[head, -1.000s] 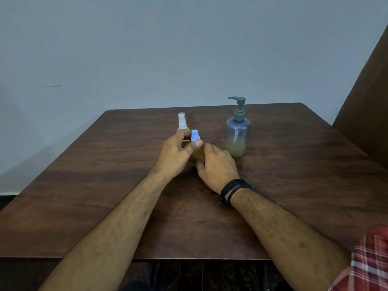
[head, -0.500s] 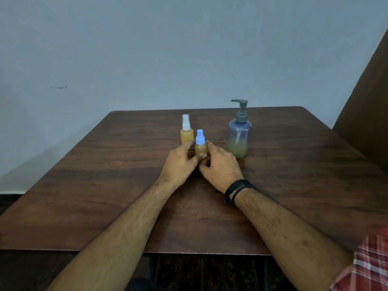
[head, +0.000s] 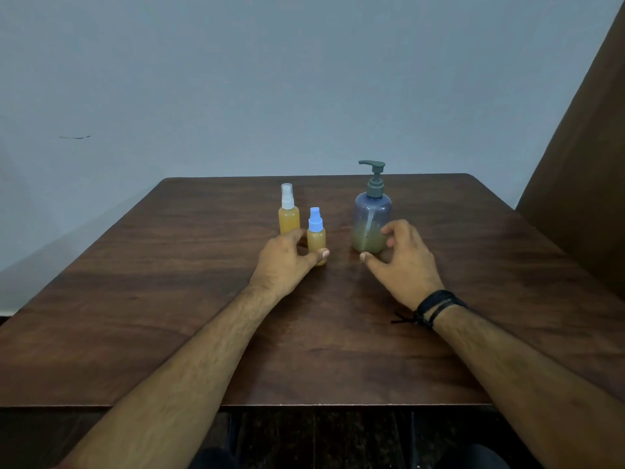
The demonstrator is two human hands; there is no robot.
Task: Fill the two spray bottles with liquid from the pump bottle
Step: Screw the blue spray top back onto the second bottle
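Three bottles stand upright on a dark wooden bench (head: 169,299). The pump bottle (head: 372,221), part full, is the landmark. To its left stands the blue-capped spray bottle (head: 316,235), pinched by the left hand (head: 287,265); the white-capped spray bottle (head: 288,214) stands just beyond. The right hand (head: 404,262), fingers spread, touches the pump bottle's side.

One head-worn wide-angle view looks forward and down from above the table's (head: 169,299) near edge, taking in all four edges and the wall behind
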